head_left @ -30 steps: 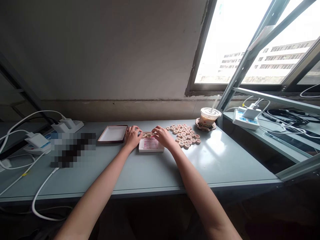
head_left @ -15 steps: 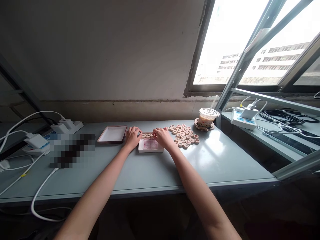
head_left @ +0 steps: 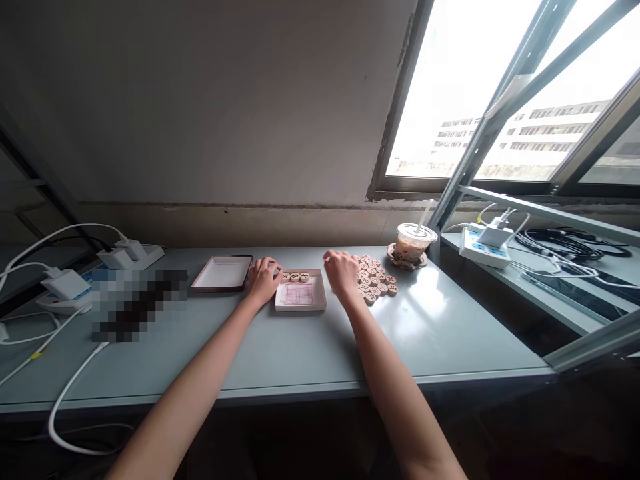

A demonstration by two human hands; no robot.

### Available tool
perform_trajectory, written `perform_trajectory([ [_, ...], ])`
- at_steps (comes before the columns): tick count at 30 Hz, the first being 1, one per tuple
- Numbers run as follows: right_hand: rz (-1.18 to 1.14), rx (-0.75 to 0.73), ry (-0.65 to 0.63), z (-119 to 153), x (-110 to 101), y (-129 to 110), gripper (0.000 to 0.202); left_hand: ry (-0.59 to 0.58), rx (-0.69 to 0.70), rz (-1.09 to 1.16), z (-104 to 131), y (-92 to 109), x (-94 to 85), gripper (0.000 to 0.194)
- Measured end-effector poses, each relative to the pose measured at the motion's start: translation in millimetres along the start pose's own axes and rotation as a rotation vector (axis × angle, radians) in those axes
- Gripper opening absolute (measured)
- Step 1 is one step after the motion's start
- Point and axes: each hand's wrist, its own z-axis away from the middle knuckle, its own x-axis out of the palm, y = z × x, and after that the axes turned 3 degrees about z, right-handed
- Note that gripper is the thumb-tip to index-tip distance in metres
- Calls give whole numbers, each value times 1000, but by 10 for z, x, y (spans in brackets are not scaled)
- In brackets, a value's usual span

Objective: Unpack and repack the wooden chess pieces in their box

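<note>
A shallow white box (head_left: 301, 307) has a pink-lined sheet on its bottom and a few round wooden xiangqi pieces (head_left: 295, 277) in a row along its back side. My left hand (head_left: 264, 278) is at the box's back left corner, fingers bent and closed on its edge. To the right of the box, my right hand (head_left: 342, 272) is over the table with loosely curved fingers and nothing visible in them. It partly hides a cluster of loose xiangqi pieces (head_left: 376, 280), lying face up with red and dark characters.
A box lid (head_left: 223, 274) lies inside up left of my left hand. Behind the loose pieces stands a lidded drink cup (head_left: 414, 243) with a straw. Power strips (head_left: 485, 248) and white cables are at both sides. A pixelated dark object (head_left: 143, 303) lies left.
My right hand has moved off the box toward the loose pieces, uncovering the row's right end. My left hand stays at the box corner. The view has shifted slightly.
</note>
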Motion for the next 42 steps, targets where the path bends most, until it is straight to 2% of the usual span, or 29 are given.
perform_trajectory([
  [2, 107, 160, 38, -18, 15, 139, 22, 20, -1, -5, 1, -4, 3, 19],
  [4, 208, 230, -13, -22, 68, 263, 20, 23, 2, -5, 2, -9, 3, 18],
  [6, 260, 240, -79, -18, 134, 346, 18, 18, 3, 0, 4, -13, 0, 19],
  [9, 261, 221, -111, -17, 190, 397, 18, 14, -1, 0, 4, -12, -5, 19],
  [15, 158, 287, -141, -40, 132, 427, 18, -1, -16, 14, -7, 3, 6, 18],
  [18, 47, 249, -143, -45, 60, 347, 20, -6, -33, 33, -6, 5, 10, 18],
  [23, -168, 76, -178, -19, -77, 48, 25, -4, -28, 29, -6, 9, 5, 18],
  [27, -146, 48, -281, 25, -66, -107, 22, -20, -27, 19, -18, 20, 7, 19],
  [34, -53, 39, -240, 56, 69, -135, 23, -39, -23, 20, -19, 29, 0, 20],
  [42, 34, -45, -211, 88, 50, -151, 27, -46, -21, 27, -14, 51, -38, 20],
])
